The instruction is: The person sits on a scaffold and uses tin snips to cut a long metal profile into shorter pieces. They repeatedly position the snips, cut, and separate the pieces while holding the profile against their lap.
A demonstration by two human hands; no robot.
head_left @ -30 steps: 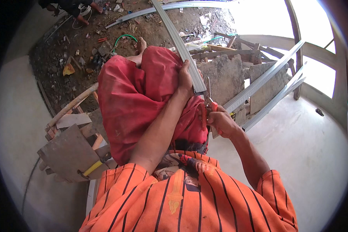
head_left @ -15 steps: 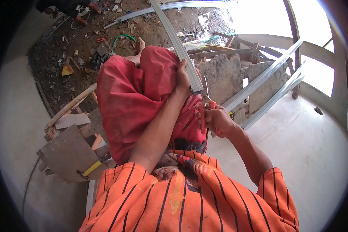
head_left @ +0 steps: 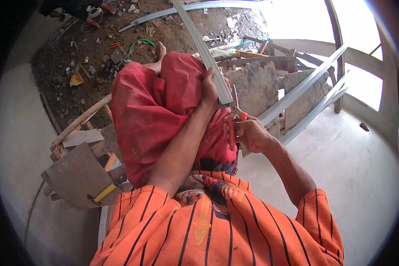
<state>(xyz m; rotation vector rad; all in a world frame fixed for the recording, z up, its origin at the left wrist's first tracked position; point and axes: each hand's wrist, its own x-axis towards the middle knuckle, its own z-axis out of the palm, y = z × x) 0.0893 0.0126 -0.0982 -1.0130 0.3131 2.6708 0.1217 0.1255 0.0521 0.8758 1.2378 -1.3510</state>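
My left hand is wrapped round a long ribbed metal channel near its lower end, beside my red-trousered knee. The channel slants up and away past the top of the view. In my right hand are red-handled metal snips, their handles spread apart in my fingers. The jaws of the snips are at the cut end of the channel; whether they bite into the metal is too small to tell. A thin curved strip of metal stands up beside that end.
More metal channels lean over rough boards at right. A hammer with a yellow handle lies on a wooden platform at left. Rubble and a green hose cover the dirt ground. Another person is at the far left.
My right hand and the snips have shifted very slightly. The left hand keeps its hold on the channel, with almost no movement.
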